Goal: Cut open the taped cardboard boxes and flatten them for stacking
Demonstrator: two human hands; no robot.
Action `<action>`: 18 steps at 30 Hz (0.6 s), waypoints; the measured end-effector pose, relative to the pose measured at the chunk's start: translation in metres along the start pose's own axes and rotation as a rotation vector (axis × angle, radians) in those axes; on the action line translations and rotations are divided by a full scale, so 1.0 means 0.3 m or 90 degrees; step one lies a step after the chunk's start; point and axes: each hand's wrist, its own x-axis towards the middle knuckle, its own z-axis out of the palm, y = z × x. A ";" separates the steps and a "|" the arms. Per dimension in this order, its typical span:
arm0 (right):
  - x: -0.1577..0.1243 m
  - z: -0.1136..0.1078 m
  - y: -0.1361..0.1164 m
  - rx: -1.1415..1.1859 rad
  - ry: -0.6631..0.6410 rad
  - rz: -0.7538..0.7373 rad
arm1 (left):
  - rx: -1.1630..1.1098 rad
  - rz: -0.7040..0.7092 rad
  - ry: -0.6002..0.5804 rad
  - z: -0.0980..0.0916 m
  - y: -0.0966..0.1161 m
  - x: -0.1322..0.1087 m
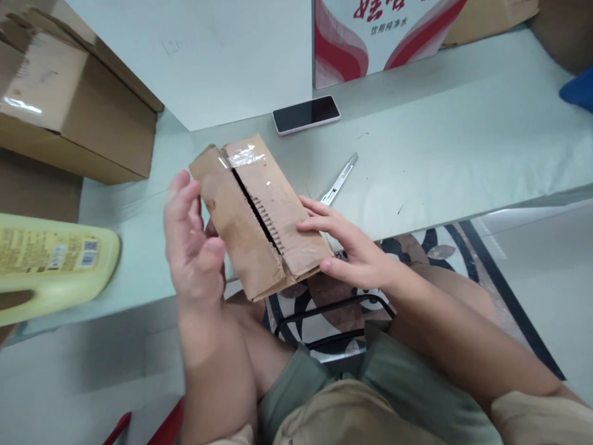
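A small brown cardboard box [264, 216] is held tilted over the table's front edge. Its top flaps meet at a dark open slit with torn, ridged edges, and shiny clear tape crosses the far end. My right hand [349, 247] grips the box's right side, fingers on the top face and thumb at the near corner. Along the left side, my left hand [192, 241] is raised with its fingers apart and the thumb close to the box; whether it touches is hard to tell. Just beyond my right fingers lies a silver utility knife [340, 179], partly hidden.
A phone [306, 115] lies on the pale table [417, 154] before a white panel [222, 55]. Larger cartons [102, 117] stand at left, near a yellow bottle [50, 266]. A red-and-white carton [380, 37] stands behind, and something blue [579, 91] at far right.
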 end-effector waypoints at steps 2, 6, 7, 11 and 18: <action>-0.001 0.003 0.004 -0.009 0.005 0.008 | 0.104 0.033 -0.090 0.002 0.016 -0.005; 0.000 0.006 0.003 -0.016 0.011 0.020 | 0.167 0.016 -0.166 0.010 0.040 -0.016; 0.000 0.007 0.003 -0.017 0.014 0.021 | 0.160 0.015 -0.168 0.012 0.041 -0.017; 0.003 0.011 0.002 -0.017 0.020 0.017 | 0.153 0.004 -0.159 0.014 0.040 -0.015; 0.007 0.019 -0.007 -0.027 0.031 0.023 | 0.137 -0.022 -0.139 0.001 0.037 -0.016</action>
